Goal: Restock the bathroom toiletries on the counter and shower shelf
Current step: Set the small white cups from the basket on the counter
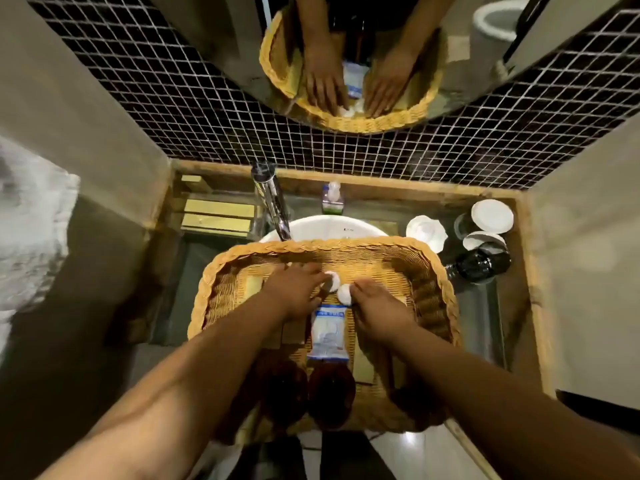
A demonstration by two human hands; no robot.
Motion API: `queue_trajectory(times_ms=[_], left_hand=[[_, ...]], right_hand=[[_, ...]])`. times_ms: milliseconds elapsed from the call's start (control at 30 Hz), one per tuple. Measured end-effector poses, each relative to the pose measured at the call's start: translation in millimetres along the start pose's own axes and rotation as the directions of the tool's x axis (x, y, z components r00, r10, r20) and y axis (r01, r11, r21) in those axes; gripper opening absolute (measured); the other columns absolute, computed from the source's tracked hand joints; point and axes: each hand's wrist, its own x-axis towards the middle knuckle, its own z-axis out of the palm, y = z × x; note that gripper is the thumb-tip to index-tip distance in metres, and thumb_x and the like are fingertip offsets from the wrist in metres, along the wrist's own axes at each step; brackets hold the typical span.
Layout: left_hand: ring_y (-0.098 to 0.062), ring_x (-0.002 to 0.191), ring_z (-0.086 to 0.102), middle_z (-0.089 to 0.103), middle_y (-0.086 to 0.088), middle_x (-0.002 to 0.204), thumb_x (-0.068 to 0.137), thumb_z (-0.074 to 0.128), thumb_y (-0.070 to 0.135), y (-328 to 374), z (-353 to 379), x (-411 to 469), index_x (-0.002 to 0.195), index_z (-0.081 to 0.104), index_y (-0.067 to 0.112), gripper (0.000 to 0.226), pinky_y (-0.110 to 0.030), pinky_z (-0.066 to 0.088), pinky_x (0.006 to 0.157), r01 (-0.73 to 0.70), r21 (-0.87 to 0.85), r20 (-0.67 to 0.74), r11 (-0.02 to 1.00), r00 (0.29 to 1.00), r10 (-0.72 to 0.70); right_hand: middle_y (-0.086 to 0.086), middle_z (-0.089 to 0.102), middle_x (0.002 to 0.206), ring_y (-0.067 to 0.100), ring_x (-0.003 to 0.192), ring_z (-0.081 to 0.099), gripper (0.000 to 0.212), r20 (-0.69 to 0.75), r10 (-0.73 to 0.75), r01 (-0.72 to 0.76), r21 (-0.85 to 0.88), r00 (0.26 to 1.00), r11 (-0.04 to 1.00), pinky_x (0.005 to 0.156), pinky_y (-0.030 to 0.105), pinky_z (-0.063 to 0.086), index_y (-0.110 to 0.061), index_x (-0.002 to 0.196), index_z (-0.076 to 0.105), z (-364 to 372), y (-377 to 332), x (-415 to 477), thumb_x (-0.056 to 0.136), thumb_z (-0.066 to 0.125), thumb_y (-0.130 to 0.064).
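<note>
Dark mosaic tiles [180,109] back a wood-edged glass counter [485,320] with a white basin [322,226] sunk into it. Across the basin and the counter's front edge rests a wicker basket [446,289]. Both hands reach into it: the left hand [294,289] has its fingertips closed on a small white round item [333,280], and the right hand [377,308] pinches a second white round item [345,294] just beside the first. Between the wrists lies a blue-and-white packet [328,332]; dark brown bottles [330,393] sit at the basket's near end. A chrome tap [273,199] and a small pump bottle [333,197] stand along the back edge. White-lidded cups [491,216] and a dark bottle [481,265] occupy the back right corner. The mirror [460,50] repeats the hands.
</note>
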Motion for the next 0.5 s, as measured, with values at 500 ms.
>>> queue_trajectory(times_ms=[500], left_hand=[[-0.026, 0.137, 0.026, 0.037, 0.002, 0.155, 0.089, 0.069, 0.02, -4.9, 28.4, 40.8, 0.141, 0.05, 0.032, 0.057, -0.039, 0.034, 0.109, -0.151, -0.075, -0.045, 0.986, 0.988, 0.148]], right_hand=[[0.003, 0.048, 0.148, 0.024, 0.137, 0.037, 0.054, -0.175, 0.01, -0.033, -0.128, 0.985, 0.991, 0.115, 0.037, 0.024, -0.019, 0.144, 0.046, 21.8, -6.8, 24.9, 0.095, 0.057, -0.037]])
